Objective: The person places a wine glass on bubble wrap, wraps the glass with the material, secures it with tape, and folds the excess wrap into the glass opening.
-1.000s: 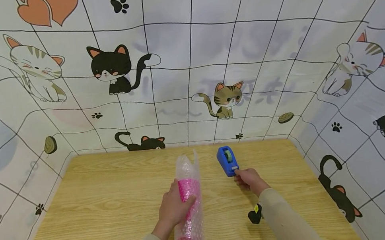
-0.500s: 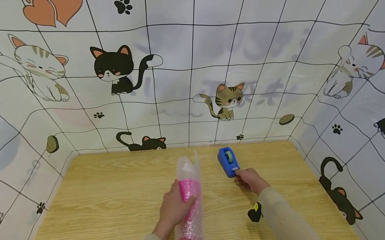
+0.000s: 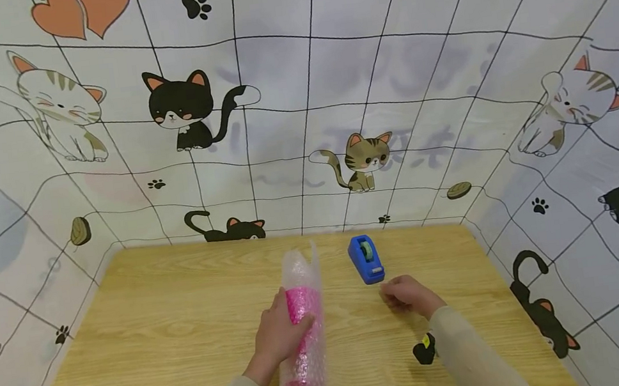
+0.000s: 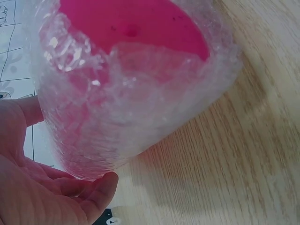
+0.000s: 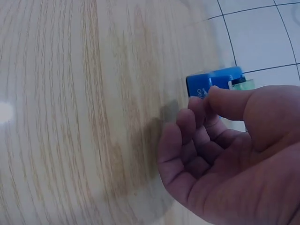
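A pink cylinder wrapped in clear bubble wrap [image 3: 308, 348] lies lengthwise on the wooden table, loose wrap sticking out past its far end. My left hand [image 3: 280, 332] grips it, thumb over the top and fingers round the far side. In the left wrist view, the pink round end [image 4: 140, 23] shows through the wrap. A blue tape dispenser [image 3: 366, 260] stands to the right. Just in front of its cutting end, my right hand [image 3: 411, 295] pinches with thumb and index finger, drawn back from the cutter as if on the clear tape; the strip itself hardly shows.
The wooden table [image 3: 186, 317] ends at a white cloth backdrop [image 3: 285, 93] printed with cats and grid lines, which also rises on both sides. A small black device [image 3: 424, 349] sits by the right wrist.
My right hand has come away from the dispenser's cutting end, towards me and slightly right, still pinched. The dispenser stays in place. My left hand holds the wrapped cylinder as before.
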`<action>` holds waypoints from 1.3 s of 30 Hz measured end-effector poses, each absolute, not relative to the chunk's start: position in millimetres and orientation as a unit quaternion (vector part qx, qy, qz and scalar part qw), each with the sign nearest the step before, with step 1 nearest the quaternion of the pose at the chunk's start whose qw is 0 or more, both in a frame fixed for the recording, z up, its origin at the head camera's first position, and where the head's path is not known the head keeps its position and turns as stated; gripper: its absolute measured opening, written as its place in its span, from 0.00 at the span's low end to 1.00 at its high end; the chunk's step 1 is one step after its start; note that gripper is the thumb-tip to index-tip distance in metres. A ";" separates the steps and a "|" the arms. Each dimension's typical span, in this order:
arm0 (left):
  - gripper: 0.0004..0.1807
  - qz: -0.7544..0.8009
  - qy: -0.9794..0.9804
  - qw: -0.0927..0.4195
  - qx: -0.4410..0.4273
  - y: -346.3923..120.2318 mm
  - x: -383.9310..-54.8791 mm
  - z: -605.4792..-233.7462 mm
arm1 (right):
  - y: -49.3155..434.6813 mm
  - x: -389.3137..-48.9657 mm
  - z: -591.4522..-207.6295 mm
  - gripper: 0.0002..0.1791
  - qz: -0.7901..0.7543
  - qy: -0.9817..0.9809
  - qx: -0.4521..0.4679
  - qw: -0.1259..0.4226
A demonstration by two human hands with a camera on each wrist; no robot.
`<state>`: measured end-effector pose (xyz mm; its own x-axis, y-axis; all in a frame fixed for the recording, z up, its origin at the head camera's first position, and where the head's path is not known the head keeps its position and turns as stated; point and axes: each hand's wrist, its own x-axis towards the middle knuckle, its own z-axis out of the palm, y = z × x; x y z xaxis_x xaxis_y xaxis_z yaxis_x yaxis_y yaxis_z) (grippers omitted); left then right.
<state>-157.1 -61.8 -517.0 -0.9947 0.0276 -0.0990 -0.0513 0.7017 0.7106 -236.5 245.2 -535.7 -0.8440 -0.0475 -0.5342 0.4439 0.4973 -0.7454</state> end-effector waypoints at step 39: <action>0.50 0.393 0.918 0.056 -0.002 -62.2 -158.0 -520.7 | 142.6 -223.2 -474.6 0.10 -0.449 0.854 -0.138 0.226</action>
<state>-158.0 -62.2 -520.7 -0.9937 0.0397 -0.1045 -0.0481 0.6917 0.7206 -223.2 142.6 -474.6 -0.8599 -0.4386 -0.2610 -0.0335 0.5588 -0.8286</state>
